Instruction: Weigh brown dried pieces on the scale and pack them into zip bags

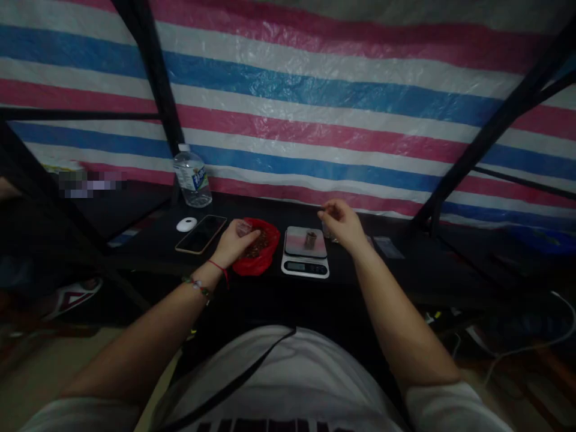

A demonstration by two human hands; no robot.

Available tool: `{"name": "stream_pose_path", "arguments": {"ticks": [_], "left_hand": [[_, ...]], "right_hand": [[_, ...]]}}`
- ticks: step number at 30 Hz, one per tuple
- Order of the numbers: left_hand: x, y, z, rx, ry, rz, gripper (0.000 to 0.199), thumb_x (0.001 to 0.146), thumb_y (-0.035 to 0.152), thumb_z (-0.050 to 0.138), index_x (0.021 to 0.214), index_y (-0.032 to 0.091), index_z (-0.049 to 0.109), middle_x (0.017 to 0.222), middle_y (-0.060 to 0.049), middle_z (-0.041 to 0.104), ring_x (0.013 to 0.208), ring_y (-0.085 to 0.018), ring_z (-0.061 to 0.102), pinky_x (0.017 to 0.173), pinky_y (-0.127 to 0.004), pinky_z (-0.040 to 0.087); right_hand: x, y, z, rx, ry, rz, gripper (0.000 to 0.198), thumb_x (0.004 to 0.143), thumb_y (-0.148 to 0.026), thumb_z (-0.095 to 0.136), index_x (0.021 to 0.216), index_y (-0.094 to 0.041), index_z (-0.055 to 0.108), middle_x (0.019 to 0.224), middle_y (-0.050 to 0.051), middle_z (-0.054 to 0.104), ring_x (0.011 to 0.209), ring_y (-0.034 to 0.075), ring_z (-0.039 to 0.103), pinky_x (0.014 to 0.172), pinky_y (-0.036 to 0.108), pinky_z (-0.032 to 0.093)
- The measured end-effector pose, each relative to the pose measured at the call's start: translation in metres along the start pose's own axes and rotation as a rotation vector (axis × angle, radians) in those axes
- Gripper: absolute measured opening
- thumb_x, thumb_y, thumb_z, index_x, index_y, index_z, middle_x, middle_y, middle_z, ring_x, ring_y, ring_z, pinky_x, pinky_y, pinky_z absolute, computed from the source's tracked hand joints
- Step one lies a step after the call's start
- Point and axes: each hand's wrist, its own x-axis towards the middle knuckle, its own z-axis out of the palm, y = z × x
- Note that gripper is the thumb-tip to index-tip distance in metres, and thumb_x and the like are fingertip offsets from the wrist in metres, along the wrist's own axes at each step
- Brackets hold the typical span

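Observation:
My left hand (231, 243) is closed at the edge of a red plastic bag (254, 265). Between its thumb and fingers shows a small clear plastic piece (243, 227), too blurred to name more exactly. Small brown bits (258, 241) lie in the open bag. To its right stands a white digital kitchen scale (306, 269), with a small brownish cylindrical container (311, 240) upright on its plate. Past the scale's right edge, my right hand (344, 225) is held in a pinch; whatever is in its fingertips is too small to tell. Clear plastic (332, 236) shows partly behind that hand.
A phone (201, 234), a white rounded case (186, 224) and a large clear bottle (192, 177) are on the left of the black table. A small clear bag (387, 247) lies right. Black metal posts (157, 78) and a striped sheet (306, 108) stand behind.

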Motion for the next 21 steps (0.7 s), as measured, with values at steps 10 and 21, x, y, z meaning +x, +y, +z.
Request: {"name": "stream_pose_path", "arguments": {"ticks": [10, 21], "left_hand": [[0.001, -0.002, 0.000, -0.036, 0.022, 0.022, 0.045, 0.077, 0.054, 0.059, 0.102, 0.018, 0.052, 0.092, -0.005, 0.064, 0.085, -0.021, 0.062, 0.081, -0.036, 0.046], [-0.018, 0.032, 0.000, 0.093, -0.098, 0.159, 0.042, 0.071, 0.051, 0.066, 0.097, 0.020, 0.054, 0.090, -0.004, 0.066, 0.082, -0.021, 0.063, 0.076, -0.033, 0.048]], "right_hand": [[-0.011, 0.100, 0.011, -0.482, -0.228, 0.142, 0.035, 0.069, -0.033, 0.070, 0.100, -0.016, 0.065, 0.099, 0.009, 0.068, 0.091, 0.023, 0.063, 0.086, 0.038, 0.046], [0.013, 0.023, 0.079, 0.070, -0.388, -0.027, 0.056, 0.068, -0.022, 0.071, 0.122, -0.022, 0.054, 0.111, 0.006, 0.064, 0.090, 0.017, 0.064, 0.082, 0.033, 0.051]]}}
